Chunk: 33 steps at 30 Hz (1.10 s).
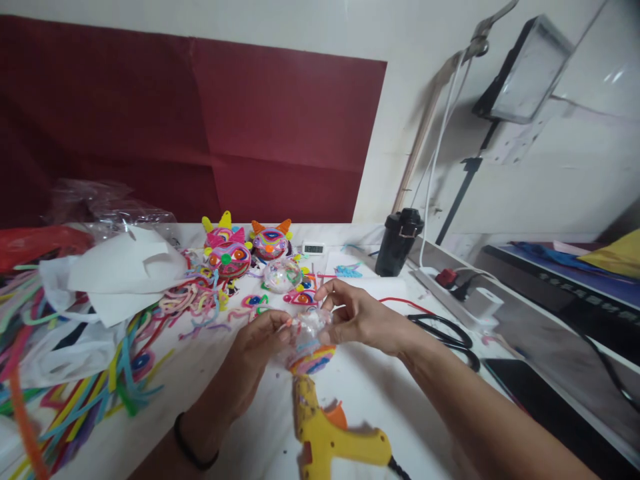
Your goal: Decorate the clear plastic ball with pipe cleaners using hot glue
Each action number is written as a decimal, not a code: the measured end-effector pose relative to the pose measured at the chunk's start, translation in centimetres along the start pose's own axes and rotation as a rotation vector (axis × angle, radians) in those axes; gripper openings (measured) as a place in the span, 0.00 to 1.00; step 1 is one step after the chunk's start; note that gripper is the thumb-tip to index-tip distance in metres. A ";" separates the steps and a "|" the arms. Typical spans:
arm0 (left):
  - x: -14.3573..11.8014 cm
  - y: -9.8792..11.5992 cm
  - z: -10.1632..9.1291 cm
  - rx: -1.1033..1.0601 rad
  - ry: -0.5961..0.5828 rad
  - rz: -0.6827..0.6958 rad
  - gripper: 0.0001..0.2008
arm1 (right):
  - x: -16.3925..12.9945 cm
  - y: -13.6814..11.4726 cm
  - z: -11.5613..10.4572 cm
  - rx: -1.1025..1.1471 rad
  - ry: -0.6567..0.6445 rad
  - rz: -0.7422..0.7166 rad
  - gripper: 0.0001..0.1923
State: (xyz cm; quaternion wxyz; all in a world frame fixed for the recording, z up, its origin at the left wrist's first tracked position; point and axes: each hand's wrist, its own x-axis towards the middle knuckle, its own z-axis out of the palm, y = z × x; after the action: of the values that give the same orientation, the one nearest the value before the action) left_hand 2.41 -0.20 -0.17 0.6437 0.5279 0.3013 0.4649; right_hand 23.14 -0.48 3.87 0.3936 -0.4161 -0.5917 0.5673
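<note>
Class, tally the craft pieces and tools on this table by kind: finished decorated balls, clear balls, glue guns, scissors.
Finished decorated balls: 2
Clear balls: 2, one on the table, one held in both hands
Yellow glue gun: 1
Black scissors: 1
Total: 6

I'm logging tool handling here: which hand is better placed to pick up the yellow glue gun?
Probably the right hand: the glue gun lies with its handle toward that side, while the left hand grips the clear ball.
</note>
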 end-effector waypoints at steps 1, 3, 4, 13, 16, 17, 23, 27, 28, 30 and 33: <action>0.0 0.1 0.0 0.016 0.001 0.000 0.04 | 0.1 -0.3 0.0 -0.055 -0.009 -0.009 0.31; 0.1 0.3 -0.1 0.042 0.015 -0.010 0.06 | 0.5 -0.8 0.2 -0.160 -0.035 -0.029 0.30; 0.2 0.3 -0.2 0.062 0.031 -0.015 0.07 | 0.6 -1.0 0.4 -0.219 -0.047 -0.041 0.29; 0.2 0.9 -1.0 0.291 -0.017 -0.007 0.13 | 2.1 -2.9 2.4 -0.631 -0.101 -0.069 0.30; 0.3 0.9 -1.2 0.223 -0.005 -0.054 0.14 | 2.5 -2.9 2.4 -0.633 -0.100 -0.075 0.29; 0.3 0.9 -1.1 0.199 0.013 -0.063 0.15 | 2.6 -2.8 2.3 -0.610 -0.101 -0.080 0.28; 0.5 0.8 -0.6 0.089 0.100 -0.079 0.14 | 2.5 -2.1 1.6 -0.343 -0.132 -0.080 0.24; 0.5 0.5 -0.4 0.075 0.144 -0.078 0.13 | 2.0 -1.9 1.5 -0.365 -0.095 -0.102 0.22; 0.5 0.4 -0.4 0.074 0.153 -0.074 0.13 | 1.8 -1.8 1.5 -0.395 -0.082 -0.120 0.21; 0.6 0.2 -0.5 0.078 0.167 -0.074 0.12 | 1.6 -1.7 1.5 -0.460 -0.051 -0.157 0.19; 0.7 0.0 -0.7 0.084 0.188 -0.081 0.11 | 1.4 -1.6 1.4 -0.522 -0.013 -0.191 0.17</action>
State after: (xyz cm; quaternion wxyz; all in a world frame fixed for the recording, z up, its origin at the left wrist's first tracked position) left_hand 2.09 0.70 -0.27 0.6082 0.4959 0.4008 0.4728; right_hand 21.24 0.30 5.44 0.3211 -0.4419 -0.7570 0.3587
